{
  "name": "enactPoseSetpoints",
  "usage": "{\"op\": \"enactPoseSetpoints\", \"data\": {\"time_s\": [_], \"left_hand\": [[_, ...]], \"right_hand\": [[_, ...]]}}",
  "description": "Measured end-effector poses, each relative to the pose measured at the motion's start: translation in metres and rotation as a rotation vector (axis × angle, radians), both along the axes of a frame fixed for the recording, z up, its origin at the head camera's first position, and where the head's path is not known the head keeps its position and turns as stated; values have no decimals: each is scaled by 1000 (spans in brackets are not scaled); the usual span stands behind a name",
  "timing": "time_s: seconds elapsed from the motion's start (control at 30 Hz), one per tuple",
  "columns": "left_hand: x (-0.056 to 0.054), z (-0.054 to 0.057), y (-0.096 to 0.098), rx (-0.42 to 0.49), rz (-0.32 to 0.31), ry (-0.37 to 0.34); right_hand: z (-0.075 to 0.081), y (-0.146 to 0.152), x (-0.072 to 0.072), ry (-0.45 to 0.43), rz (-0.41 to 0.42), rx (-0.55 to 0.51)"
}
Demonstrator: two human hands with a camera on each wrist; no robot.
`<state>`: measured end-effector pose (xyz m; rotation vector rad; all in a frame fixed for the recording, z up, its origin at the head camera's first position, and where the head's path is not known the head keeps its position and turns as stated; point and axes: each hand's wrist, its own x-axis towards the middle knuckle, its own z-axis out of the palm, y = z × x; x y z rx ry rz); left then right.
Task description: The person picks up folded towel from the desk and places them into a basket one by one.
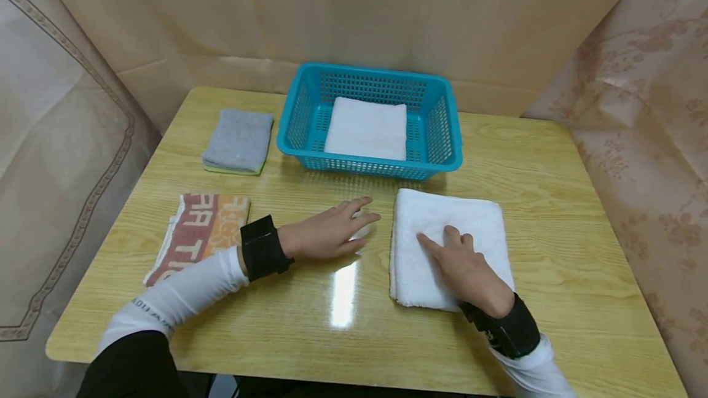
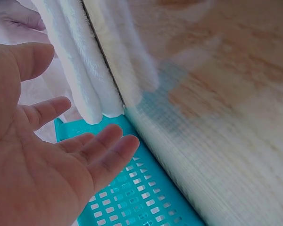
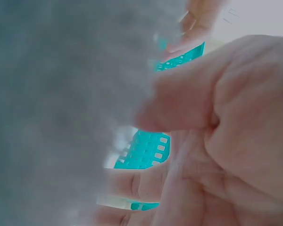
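Note:
A folded white towel point(image 1: 475, 214) lies on the right half of the table. My right hand point(image 1: 470, 272) rests on top of it, thumb and fingers spread over the cloth; the close-up right wrist view shows the towel point(image 3: 52, 113) blurred beside the thumb. My left hand point(image 1: 329, 229) is held over the middle of the table, left of the towel, palm down and fingers stretched. In the left wrist view that hand point(image 2: 52, 150) holds nothing, and the towel's folded edge point(image 2: 80, 61) stands beyond its fingers.
At the back, a blue plastic basket point(image 1: 370, 164) contains another folded white towel point(image 1: 367, 128). On the left lie a folded grey towel point(image 1: 239, 137) with a yellow-green lower edge and a folded red-orange patterned towel point(image 1: 193, 226), partly behind my left forearm. Cloth hangs around the table point(image 1: 553, 250).

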<state>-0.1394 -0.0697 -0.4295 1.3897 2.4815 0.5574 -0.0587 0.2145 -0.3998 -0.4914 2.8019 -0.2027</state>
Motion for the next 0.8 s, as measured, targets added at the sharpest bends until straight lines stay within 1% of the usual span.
{"op": "enactPoseSetpoints", "data": {"time_s": [0.13, 0.27, 0.6, 0.8], "left_hand": [[1, -1, 0, -6, -2, -8], [2, -2, 0, -10, -6, -17], [3, -4, 2, -25, -7, -26], [5, -2, -1, -43, -10, -69]], "right_hand": [[0, -4, 0, -7, 2, 28], [-2, -8, 1, 9, 2, 45], [-4, -10, 2, 44, -16, 12], [-5, -13, 2, 63, -9, 5]]}}
